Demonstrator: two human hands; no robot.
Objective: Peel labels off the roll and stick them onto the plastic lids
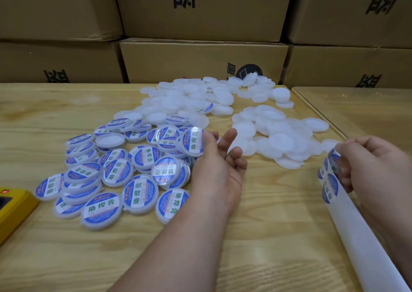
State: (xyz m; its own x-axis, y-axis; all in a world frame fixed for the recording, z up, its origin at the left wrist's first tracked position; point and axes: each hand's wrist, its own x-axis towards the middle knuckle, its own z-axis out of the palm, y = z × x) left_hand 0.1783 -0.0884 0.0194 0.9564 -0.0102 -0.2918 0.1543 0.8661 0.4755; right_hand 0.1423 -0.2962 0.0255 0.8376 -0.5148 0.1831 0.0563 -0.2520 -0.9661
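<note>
Obs. I read the wooden table (pixel 256 236) first: it runs under everything, with cardboard boxes (pixel 200 57) stacked along its far edge and a seam to a second tabletop on the right. The near strip of wood in front of me gives open room for my forearms.

Two heaps sit on it. The plain white lids (pixel 278 135) spread across the far middle and right. The labelled lids (pixel 107 175) pile up on the left, blue-and-white faces up for the most part. A yellow device (pixel 13 209) lies at the left edge, just beside that pile.

The label strip (pixel 330 180) hangs from my right hand (pixel 370 169), and its white backing trails down towards the lower right corner, so its long axis runs from the hand back towards me. That hand's fingers are curled round the strip's upper end. I see blue labels on it just under the fingers.

My left hand (pixel 220 162) sits between the two heaps, palm turned up. It holds one labelled lid (pixel 192 142) at the fingertips, tilted on edge, the other fingers loosely spread. That lid is over the near edge of the labelled pile.

Judgement: the key relation is that the plain lids lie just right of, and slightly beyond, my left hand. It is the nearer hand to them. The path there looks unobstructed.
</note>
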